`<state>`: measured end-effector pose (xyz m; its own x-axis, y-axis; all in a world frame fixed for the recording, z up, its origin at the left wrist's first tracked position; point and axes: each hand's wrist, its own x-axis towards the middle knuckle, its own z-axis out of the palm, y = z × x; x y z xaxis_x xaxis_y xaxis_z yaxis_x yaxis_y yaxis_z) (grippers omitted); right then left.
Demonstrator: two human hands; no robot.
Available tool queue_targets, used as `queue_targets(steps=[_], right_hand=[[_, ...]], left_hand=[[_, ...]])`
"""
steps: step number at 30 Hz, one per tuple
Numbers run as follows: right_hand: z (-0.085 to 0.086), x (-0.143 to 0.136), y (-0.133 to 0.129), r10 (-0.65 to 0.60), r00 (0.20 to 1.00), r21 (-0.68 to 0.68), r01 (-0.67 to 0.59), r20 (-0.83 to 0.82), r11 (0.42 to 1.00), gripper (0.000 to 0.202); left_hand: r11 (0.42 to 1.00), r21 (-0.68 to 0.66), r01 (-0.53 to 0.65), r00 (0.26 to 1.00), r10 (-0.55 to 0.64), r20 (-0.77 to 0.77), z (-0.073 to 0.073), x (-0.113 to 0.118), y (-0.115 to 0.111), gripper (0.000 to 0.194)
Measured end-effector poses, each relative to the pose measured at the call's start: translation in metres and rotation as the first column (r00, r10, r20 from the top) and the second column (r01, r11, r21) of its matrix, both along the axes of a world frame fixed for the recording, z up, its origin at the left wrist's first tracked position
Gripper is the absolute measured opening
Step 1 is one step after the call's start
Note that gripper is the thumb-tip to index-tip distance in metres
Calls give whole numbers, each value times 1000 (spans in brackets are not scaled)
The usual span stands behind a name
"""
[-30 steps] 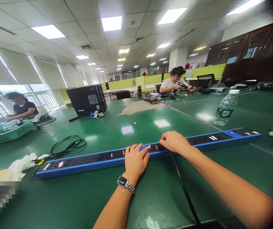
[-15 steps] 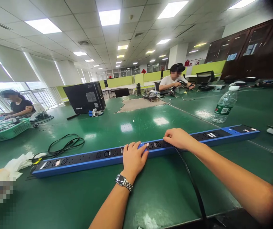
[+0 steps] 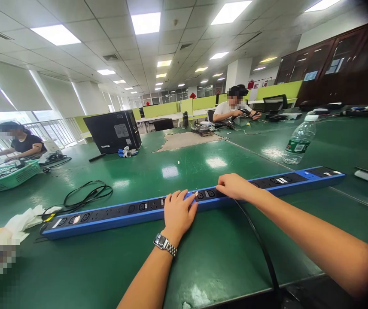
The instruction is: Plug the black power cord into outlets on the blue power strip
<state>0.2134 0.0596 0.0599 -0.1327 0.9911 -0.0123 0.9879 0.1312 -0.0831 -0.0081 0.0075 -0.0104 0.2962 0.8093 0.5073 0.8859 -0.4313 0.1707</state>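
Face up at six o'clock, the strip (image 3: pixel 210 202) runs lengthwise from eight to three; the left hand (image 3: pixel 179 214) lies spread across it; the right hand (image 3: pixel 235 186), from four, curls over a cord (image 3: pixel 270 264), grip too hidden to tell.

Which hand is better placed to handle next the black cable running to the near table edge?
Probably the right hand: the black cable emerges beneath it at the power strip, though any grip is hidden. The left hand lies spread over the strip farther left, off the cable.
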Motion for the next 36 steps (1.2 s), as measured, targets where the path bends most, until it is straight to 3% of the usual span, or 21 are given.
queue_targets(steps=[5,12,15,19,22,26,30,36], right_hand=[[-6,-3,-3,13,999,-3,-12,36,1000,32],[-2,-10,-21,-103,992,-43,106,76,993,40],[12,-15,-23,-96,990,-52,102,100,993,39],[48,-29,-19,-143,988,100,136,63,986,41],[62,-53,-18,8,1000,97,-10,23,995,35],[40,-90,-17,102,993,-40,-104,-62,994,31],[13,-107,-14,83,991,-26,-87,-108,996,34],[11,-110,-12,85,992,-54,-91,-96,994,35]], left_hand=[[1000,-16,3,1000,-4,-6,0,1,0,32],[995,-72,76,992,-83,-98,2,-18,-7,36],[994,-67,89,989,-96,-116,1,-26,-13,41],[996,-51,73,992,-77,-96,0,-26,-15,40],[995,-40,91,993,-93,-70,0,-26,-14,39],[989,-36,141,990,-142,-8,-1,-34,-12,29],[984,-18,178,984,-178,25,-1,-37,-10,24],[983,-15,183,975,-180,127,1,-36,-10,18]])
